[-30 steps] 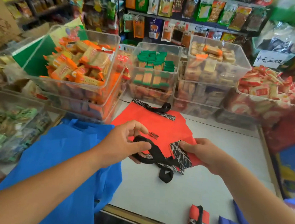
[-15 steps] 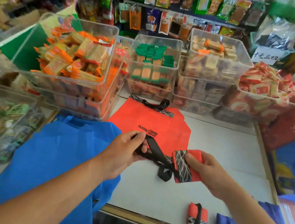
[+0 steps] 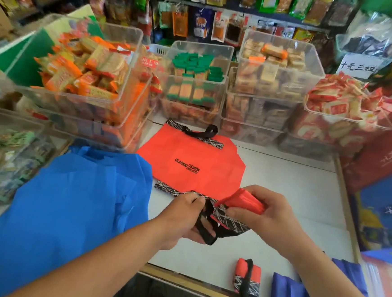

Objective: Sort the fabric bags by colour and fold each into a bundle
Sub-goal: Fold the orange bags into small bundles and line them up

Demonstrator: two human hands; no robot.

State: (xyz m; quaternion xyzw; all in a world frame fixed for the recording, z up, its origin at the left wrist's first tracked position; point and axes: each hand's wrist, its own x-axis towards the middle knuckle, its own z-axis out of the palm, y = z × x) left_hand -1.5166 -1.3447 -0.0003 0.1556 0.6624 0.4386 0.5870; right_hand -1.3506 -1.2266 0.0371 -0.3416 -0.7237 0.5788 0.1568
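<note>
Since half a second back, our right grip (image 3: pixel 269 215) has rolled the folded red bag (image 3: pixel 244 201) over, so the stacked red folds face up and the black-and-white trim sits underneath. Our left grip (image 3: pixel 184 220) has slid in right next to it with the black strap (image 3: pixel 202 221).

Right now the right grip is clamped round the folded red bag, thumb on the trim side and fingers over the top. The left grip is pinching the strap, which loops down below the palm. All of that is a little right of centre in the frame, held just over the white worktop (image 3: pixel 292 191).

Handling-wise, we'd call this stuff featherlight, soft and a bit springy. It looks like thin non-woven cloth that wants to unfold the second you ease off, so we'd keep squeezing across the folds. We'd take the strap near where it joins the trim. It's floppy, so a long loose loop will just flap about and slip off the bundle.

For reference, a finished bundle (image 3: pixel 247 276) sits at lower centre with its strap wrapped round it. Another flat red bag (image 3: pixel 189 157) lies just behind our hands. The blue bags (image 3: pixel 68 208) are heaped at the left of the frame, not yet folded.
</note>
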